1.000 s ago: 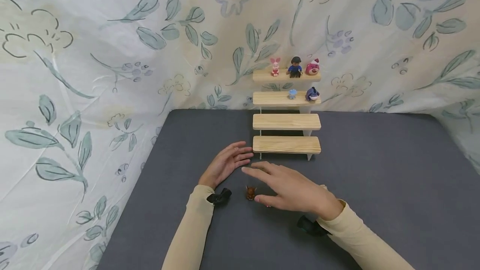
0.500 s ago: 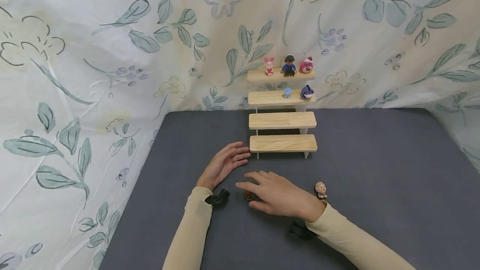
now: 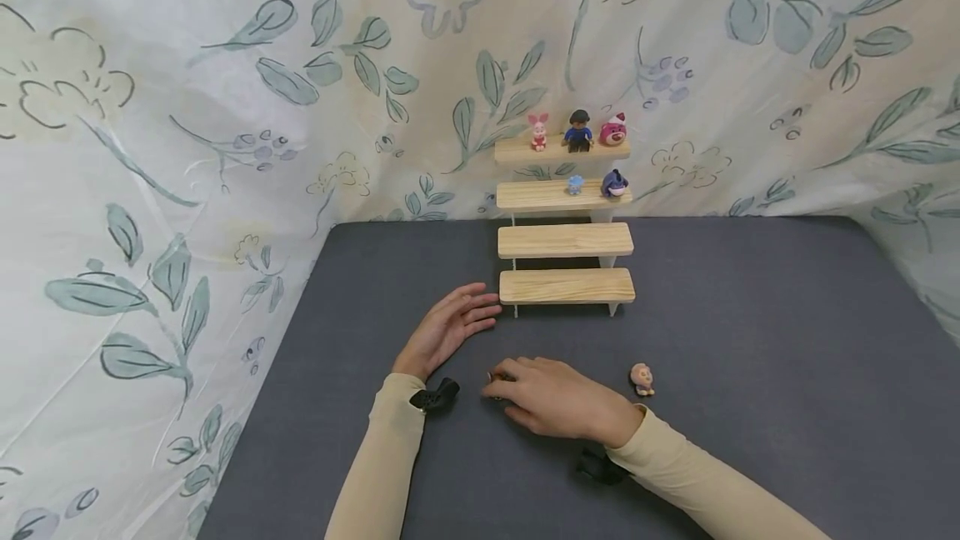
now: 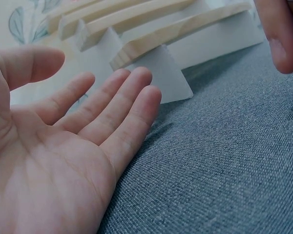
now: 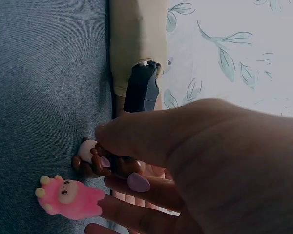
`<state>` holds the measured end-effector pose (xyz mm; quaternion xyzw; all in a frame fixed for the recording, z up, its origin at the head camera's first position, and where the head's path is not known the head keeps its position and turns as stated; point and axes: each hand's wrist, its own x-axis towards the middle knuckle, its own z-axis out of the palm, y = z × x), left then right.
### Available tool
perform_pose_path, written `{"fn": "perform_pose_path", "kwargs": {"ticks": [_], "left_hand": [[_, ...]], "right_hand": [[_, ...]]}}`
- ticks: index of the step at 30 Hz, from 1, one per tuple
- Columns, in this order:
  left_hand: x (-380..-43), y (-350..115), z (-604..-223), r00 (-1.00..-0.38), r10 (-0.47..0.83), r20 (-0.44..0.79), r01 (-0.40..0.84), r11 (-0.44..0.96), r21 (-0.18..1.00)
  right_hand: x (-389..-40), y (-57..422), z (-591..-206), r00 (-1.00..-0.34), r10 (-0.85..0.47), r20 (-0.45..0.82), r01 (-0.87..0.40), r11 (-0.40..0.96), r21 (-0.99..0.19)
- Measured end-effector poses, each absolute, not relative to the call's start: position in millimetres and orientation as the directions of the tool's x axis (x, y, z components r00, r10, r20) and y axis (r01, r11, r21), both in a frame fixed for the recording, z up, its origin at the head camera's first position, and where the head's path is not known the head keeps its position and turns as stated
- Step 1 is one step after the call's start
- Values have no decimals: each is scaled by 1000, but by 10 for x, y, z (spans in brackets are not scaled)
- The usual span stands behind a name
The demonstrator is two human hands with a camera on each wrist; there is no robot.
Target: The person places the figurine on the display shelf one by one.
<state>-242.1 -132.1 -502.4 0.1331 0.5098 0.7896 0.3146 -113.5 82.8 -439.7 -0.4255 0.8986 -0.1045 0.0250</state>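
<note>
My right hand (image 3: 566, 402) is low over the grey table, fingers curled. In the right wrist view its thumb and index finger pinch a brown animal figurine (image 5: 90, 168) with a pale belly and pinkish ears. A pink figurine (image 5: 71, 197) with yellowish knobs lies beside it, at the tips of the other fingers; the hand hides it in the head view. My left hand (image 3: 450, 327) rests palm turned inward, fingers relaxed and holding nothing, its fingertips beside the lowest step of a wooden step shelf (image 3: 566, 286).
On the shelf's top step stand a pink piglet figurine (image 3: 538, 132), a dark-haired doll in blue (image 3: 577, 133) and a magenta bear (image 3: 612, 132). A small blue figurine (image 3: 575, 184) and a donkey figurine (image 3: 614, 183) occupy the step below. A peach figurine (image 3: 642, 378) stands behind my right wrist.
My right hand has shifted slightly left and down, and its fingers have closed round the brown figurine. The peach figurine has come out from behind that hand. My left hand stays put.
</note>
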Motion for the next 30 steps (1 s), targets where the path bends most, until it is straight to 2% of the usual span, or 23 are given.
{"fn": "perform_pose_path", "kwargs": {"ticks": [12, 17, 30], "left_hand": [[-2427, -1328, -5017, -766, 634, -104, -355, -283, 891], [-2423, -1328, -5015, -768, 633, -102, -349, -280, 894], [-2405, -1318, -5001, -772, 628, -100, -346, -283, 895]], "right_hand": [[-1155, 818, -4438, -630, -774, 64, -761, 599, -248], [-1175, 814, -4448, -649, -760, 37, -734, 612, -295], [-1187, 807, -4440, -650, -760, 5, -727, 620, -295]]}}
